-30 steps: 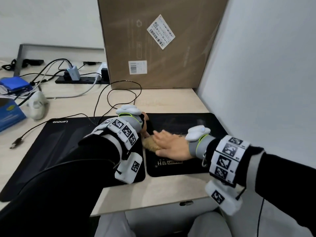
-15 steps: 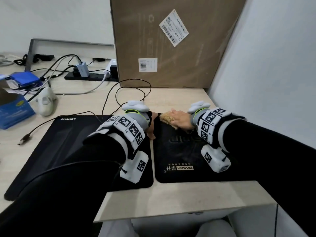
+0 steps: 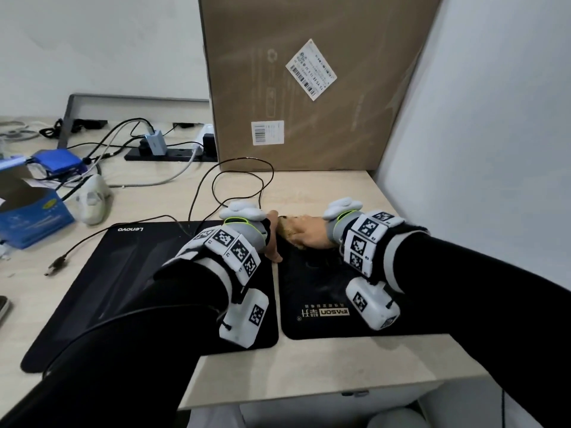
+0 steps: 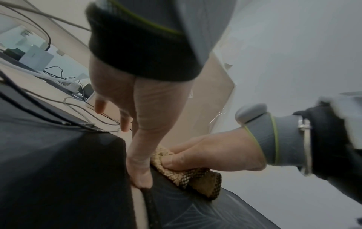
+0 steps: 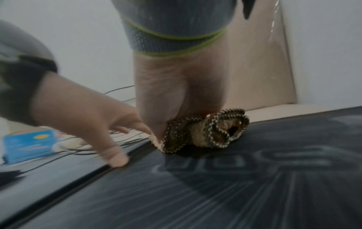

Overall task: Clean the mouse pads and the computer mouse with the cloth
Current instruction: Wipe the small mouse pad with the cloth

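Observation:
Two black mouse pads lie side by side: a large Lenovo pad [image 3: 123, 273] on the left and a smaller PASON pad [image 3: 318, 291] on the right. My right hand [image 3: 304, 234] grips a bunched tan cloth [image 3: 285, 231] and presses it on the small pad's far left corner. The right wrist view shows the cloth [image 5: 205, 131] crumpled under that hand's palm [image 5: 170, 100]. My left hand [image 3: 272, 239] is spread, its thumb [image 4: 141, 175] pressing down the small pad's left edge [image 4: 150, 201] just beside the cloth [image 4: 195, 178]. A white computer mouse [image 3: 92, 199] rests on the desk far left, untouched.
A big cardboard box [image 3: 309, 88] stands against the wall behind the pads. Black cables [image 3: 234, 180] loop across the desk to a power strip [image 3: 167, 154]. A blue box [image 3: 31, 217] sits at the far left. A white wall [image 3: 479, 149] closes the right side.
My right hand has slid the cloth from the small pad's near middle up to its far left corner. The left hand has stayed at the pad's left edge.

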Available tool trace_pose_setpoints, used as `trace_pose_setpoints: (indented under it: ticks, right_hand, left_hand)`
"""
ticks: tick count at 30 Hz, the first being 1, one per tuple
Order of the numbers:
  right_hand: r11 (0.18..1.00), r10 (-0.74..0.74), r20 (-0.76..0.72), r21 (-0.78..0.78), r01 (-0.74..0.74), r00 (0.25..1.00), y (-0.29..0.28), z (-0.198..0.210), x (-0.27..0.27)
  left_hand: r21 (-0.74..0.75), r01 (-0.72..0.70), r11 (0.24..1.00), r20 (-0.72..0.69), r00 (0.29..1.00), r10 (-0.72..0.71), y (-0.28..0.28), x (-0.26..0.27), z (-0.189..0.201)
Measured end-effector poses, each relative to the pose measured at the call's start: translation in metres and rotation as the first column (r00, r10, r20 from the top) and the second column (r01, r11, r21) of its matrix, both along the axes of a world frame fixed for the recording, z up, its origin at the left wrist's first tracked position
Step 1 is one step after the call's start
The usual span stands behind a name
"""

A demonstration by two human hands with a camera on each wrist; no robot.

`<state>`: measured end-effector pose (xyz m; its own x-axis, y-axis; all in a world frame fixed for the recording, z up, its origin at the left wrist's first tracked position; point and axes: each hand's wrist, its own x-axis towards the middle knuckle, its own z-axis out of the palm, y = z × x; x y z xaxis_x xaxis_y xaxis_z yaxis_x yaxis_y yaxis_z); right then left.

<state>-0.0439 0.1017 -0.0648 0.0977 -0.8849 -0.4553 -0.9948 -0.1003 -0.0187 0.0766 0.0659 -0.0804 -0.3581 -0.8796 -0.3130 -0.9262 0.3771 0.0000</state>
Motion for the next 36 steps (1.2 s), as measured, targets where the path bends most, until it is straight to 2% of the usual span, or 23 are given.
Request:
trace_pose_setpoints:
  ticks: [5, 11, 17, 20, 25, 28, 32, 36]
  right_hand:
    - [0.993, 0.119, 0.003, -0.025, -0.119, 0.993, 0.023, -0.014, 0.017]
    - [0.993, 0.112, 0.064, -0.033, -0.111, 0.992, 0.053, -0.025, -0.013]
    - [0.99, -0.134, 0.066, -0.042, 0.136, 0.989, 0.034, -0.022, -0.058]
    - [0.977, -0.2, 0.063, -0.062, 0.204, 0.978, 0.022, -0.027, -0.048]
    - [0.99, -0.072, 0.041, -0.119, 0.077, 0.997, 0.012, -0.038, -0.005]
    - [0.995, -0.048, 0.068, -0.09, 0.054, 0.997, 0.013, -0.029, -0.004]
    - [0.996, -0.04, 0.128, -0.068, 0.049, 0.991, 0.015, -0.025, -0.031]
    - [0.974, -0.2, 0.092, -0.089, 0.208, 0.975, 0.013, -0.039, -0.096]
  left_hand:
    - [0.02, 0.008, 1.0, -0.065, 0.998, -0.007, 0.005, 0.007, 0.003]
    - [0.044, 0.059, 0.997, -0.03, 0.998, -0.058, 0.008, 0.006, 0.007]
    - [0.09, 0.056, 0.994, -0.018, 0.998, -0.054, -0.004, 0.003, 0.002]
    - [0.074, 0.06, 0.995, -0.002, 0.998, -0.06, -0.006, 0.001, 0.0]
    - [-0.004, 0.085, 0.996, 0.077, 0.993, -0.085, -0.004, -0.005, 0.004]
    - [-0.035, 0.087, 0.996, 0.094, 0.992, -0.084, 0.001, -0.006, 0.007]
    - [0.034, 0.034, 0.999, 0.057, 0.998, -0.036, 0.001, -0.001, 0.006]
    - [0.058, 0.029, 0.998, 0.051, 0.998, -0.032, 0.004, -0.001, 0.007]
